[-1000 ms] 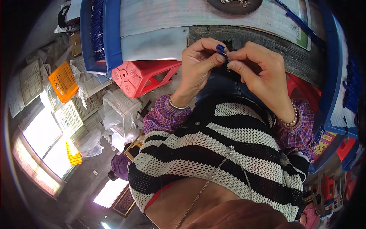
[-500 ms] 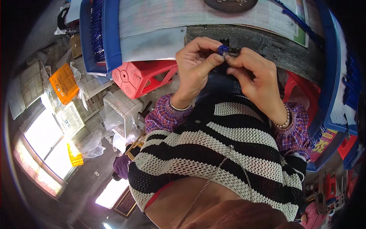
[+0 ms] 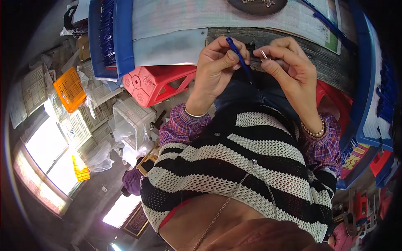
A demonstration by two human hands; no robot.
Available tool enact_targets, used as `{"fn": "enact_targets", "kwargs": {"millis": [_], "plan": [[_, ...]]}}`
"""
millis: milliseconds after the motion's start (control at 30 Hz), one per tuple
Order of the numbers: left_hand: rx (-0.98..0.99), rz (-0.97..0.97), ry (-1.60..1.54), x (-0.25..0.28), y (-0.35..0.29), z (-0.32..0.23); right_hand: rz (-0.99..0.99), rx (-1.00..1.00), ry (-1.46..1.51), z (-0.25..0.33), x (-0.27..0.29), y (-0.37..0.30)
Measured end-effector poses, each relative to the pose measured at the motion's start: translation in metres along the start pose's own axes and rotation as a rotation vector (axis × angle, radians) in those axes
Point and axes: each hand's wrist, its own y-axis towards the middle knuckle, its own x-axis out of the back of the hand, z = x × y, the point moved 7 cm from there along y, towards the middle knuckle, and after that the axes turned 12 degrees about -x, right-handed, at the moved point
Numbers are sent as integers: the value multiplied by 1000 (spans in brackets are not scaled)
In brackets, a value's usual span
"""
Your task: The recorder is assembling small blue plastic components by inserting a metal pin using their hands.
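My left hand [image 3: 211, 71] is closed, its thumb and fingers pinching a slim dark-blue pen-like stick [image 3: 239, 55] that slants down toward my lap. Across a small gap, my right hand [image 3: 295, 69] pinches a short shiny metal piece [image 3: 263, 54] between thumb and forefinger; its exact kind is too small to tell. Both hands are raised by the near edge of the worktable, in front of a worn wooden board [image 3: 322, 62]. Beyond them on the table lies a dark round dish [image 3: 247, 8] with small shiny pieces in it.
A blue tray [image 3: 124, 37] of dark-blue sticks stands at the left, and another blue tray [image 3: 367, 83] at the right. Long blue sticks [image 3: 328, 23] lie at the table's far right. A red stool [image 3: 146, 83] stands below the table. Crates [image 3: 134, 119] fill the left floor.
My hands have moved apart. The blue stick, seen nearly end-on before, now shows its length in my left hand, and the metal piece shows in my right hand.
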Motion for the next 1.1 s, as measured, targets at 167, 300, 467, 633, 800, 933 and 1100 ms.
{"fn": "enact_targets", "kwargs": {"millis": [167, 300, 467, 633, 800, 933, 1100], "plan": [[16, 50, -4, -2, 1, 4, 24, -78, 154, -4, -4, 0], [46, 16, 20, 3, -2, 10, 29, -156, 234, -6, -6, -2], [33, 31, -37, 4, -2, 13, -65, -125, -7, -4, -1, -4], [26, 39, 51, 1, -4, 13, -45, 10, -216, 7, -3, -5], [25, 84, 51, -1, -5, 14, -55, 55, -225, 11, -5, -8], [-7, 93, 82, -3, -4, 13, -66, 41, -198, 9, -4, -8], [-95, 71, 155, -8, -4, 6, -75, 39, -186, 11, -5, -8]]}}
